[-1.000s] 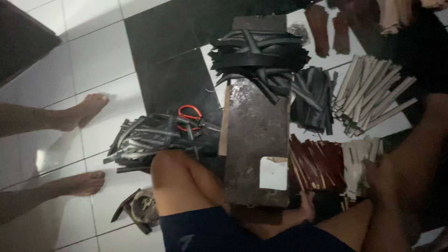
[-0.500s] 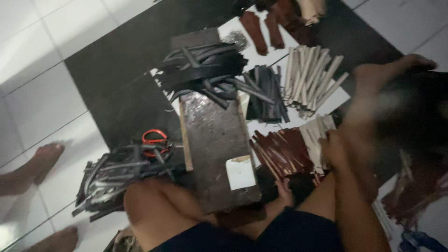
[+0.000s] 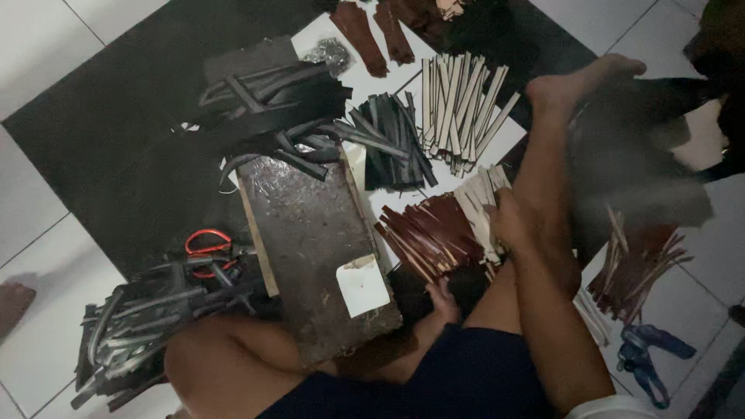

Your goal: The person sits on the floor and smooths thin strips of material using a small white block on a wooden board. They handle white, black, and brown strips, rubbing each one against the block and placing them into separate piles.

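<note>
On the tiled floor [image 3: 46, 70], a dark mat [image 3: 116, 147] carries a worn board [image 3: 310, 248]. Right of it lie brown strips [image 3: 427, 233] and pale strips [image 3: 481, 206]. Right hand [image 3: 508, 221] closes on the pale strips. Left hand: hidden, state indeterminable.

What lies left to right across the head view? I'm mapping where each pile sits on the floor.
Black strip pile → red-handled scissors → dark work board → reddish-brown strips → right hand on pale strips → loose brown strips.
</note>
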